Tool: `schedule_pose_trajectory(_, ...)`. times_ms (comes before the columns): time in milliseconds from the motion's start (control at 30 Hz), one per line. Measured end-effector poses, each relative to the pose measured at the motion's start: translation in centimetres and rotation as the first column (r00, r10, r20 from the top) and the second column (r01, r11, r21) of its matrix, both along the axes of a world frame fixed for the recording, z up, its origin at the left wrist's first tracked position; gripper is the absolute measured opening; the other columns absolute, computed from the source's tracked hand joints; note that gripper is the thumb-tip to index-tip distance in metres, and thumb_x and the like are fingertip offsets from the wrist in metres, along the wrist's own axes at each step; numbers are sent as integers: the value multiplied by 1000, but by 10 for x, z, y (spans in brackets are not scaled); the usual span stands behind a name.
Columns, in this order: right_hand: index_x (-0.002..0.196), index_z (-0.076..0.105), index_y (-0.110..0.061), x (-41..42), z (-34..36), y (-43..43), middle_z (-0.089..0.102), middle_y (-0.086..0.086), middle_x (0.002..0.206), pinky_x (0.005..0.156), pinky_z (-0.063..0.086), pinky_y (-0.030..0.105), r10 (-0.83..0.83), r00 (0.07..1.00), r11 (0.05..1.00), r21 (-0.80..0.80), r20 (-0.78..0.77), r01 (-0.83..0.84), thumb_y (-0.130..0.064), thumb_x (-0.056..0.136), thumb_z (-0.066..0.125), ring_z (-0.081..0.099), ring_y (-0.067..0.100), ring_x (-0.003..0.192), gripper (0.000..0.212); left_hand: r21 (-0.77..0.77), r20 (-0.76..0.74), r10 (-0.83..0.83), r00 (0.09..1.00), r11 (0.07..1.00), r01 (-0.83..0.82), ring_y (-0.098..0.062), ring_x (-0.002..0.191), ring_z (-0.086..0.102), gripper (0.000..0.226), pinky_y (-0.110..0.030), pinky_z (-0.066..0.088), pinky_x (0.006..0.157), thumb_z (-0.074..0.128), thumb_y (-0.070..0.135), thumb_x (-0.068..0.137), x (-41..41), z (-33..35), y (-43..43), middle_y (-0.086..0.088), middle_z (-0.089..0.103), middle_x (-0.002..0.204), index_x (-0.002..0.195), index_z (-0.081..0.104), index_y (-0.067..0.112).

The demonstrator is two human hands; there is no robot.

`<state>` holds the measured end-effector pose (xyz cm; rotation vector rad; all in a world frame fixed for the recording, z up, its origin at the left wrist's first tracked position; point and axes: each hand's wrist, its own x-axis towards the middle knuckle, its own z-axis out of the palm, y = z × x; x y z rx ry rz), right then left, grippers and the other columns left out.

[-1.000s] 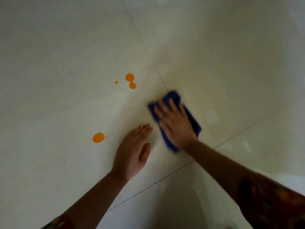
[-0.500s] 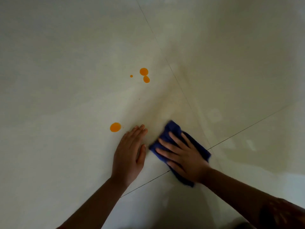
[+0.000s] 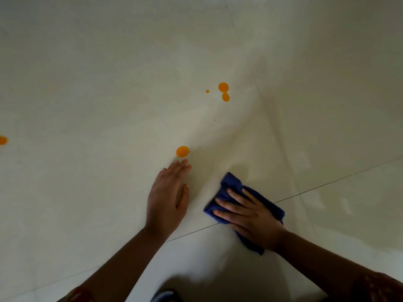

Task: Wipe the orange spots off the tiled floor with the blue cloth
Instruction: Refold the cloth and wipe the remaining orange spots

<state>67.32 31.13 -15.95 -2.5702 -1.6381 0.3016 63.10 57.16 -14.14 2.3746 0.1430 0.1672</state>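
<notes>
My right hand lies flat on the crumpled blue cloth, pressing it onto the pale tiled floor over a grout line. My left hand rests palm-down on the floor to the cloth's left, fingers together and empty. One orange spot sits just beyond my left fingertips. Farther off lies a pair of touching orange spots with a tiny orange dot beside them. Another orange spot shows at the left edge.
Thin dark grout lines cross the floor under the cloth and run up past the spots. A faint damp smear fans out above the cloth. A dark shape sits at the bottom edge between my arms.
My right hand dragged the cloth from the far position near the grout line back toward me. The view shifted, bringing an extra spot into view at the left edge. My left hand stayed planted.
</notes>
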Motion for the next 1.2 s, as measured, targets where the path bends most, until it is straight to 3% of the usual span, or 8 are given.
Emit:
schedule_pose_trajectory(333, 139, 51, -19, 10, 21, 116, 45, 0, 148, 114, 30, 33, 27, 929, 940, 325, -370, 102, -13, 99, 44, 40, 16, 138, 41, 57, 63, 349, 935, 934, -352, -25, 131, 46, 41, -45, 35, 109, 43, 14, 88, -50, 0, 65, -9, 56, 135, 125, 59, 6)
schedule_pose_trajectory(433, 140, 50, -26, -1, 16, 153, 44, -5, 149, 113, 29, 43, 179, 935, 959, 265, -308, -96, -23, 100, 43, 33, 18, 142, 40, 100, 68, 403, 913, 907, -408, -28, 129, 48, 42, -48, 38, 107, 42, 14, 88, -72, -3, 75, -12, 57, 134, 125, 60, 4)
schedule_pose_trajectory(567, 149, 25, -43, -20, -1, 155, 21, -18, 158, 109, 9, 71, 261, 965, 961, 98, -13, -259, -47, 102, 34, 5, 29, 150, 48, 238, -7, 401, 916, 890, -388, -24, 135, 42, 45, -43, 33, 111, 40, 19, 90, -90, -11, 91, -7, 49, 143, 132, 55, 8)
schedule_pose_trajectory(700, 149, 23, -46, -2, 1, 175, 21, -19, 158, 111, 10, 68, 235, 970, 968, 74, 56, -239, -48, 102, 31, 8, 27, 149, 48, 334, -112, 356, 928, 893, -302, -16, 144, 25, 51, -39, 23, 117, 34, 30, 96, -94, -19, 93, -1, 32, 155, 145, 40, 15)
schedule_pose_trajectory(867, 146, 38, -37, 60, -4, 187, 41, -10, 151, 110, 29, 53, -122, 991, 987, 113, 57, 115, -39, 100, 35, 31, 26, 143, 46, 379, -165, 340, 926, 888, -258, -12, 147, 17, 53, -37, 17, 118, 31, 34, 97, -91, -21, 92, 5, 23, 158, 149, 31, 23)
schedule_pose_trajectory(1000, 146, 39, -28, 14, -3, 154, 40, -3, 151, 109, 32, 51, -536, 843, 837, 145, 32, 527, -36, 97, 32, 32, 30, 141, 51, 366, -172, 346, 922, 892, -266, -12, 146, 17, 54, -38, 19, 118, 32, 34, 96, -90, -21, 92, 6, 24, 157, 149, 33, 24)
schedule_pose_trajectory(1100, 149, 29, -35, -45, -2, 163, 30, -7, 157, 114, 16, 55, -186, 982, 979, 84, -15, 186, -41, 97, 31, 24, 31, 145, 52, 363, -175, 337, 925, 896, -257, -13, 146, 19, 54, -38, 20, 117, 34, 33, 95, -90, -22, 92, 5, 25, 157, 148, 34, 23)
schedule_pose_trajectory(1200, 148, 27, -42, -3, -5, 204, 28, -12, 157, 115, 11, 58, 95, 995, 987, 129, -7, -93, -48, 98, 31, 20, 27, 147, 50, 359, -173, 330, 928, 898, -253, -14, 146, 20, 54, -38, 19, 117, 32, 30, 95, -88, -24, 96, 5, 26, 157, 148, 34, 22)
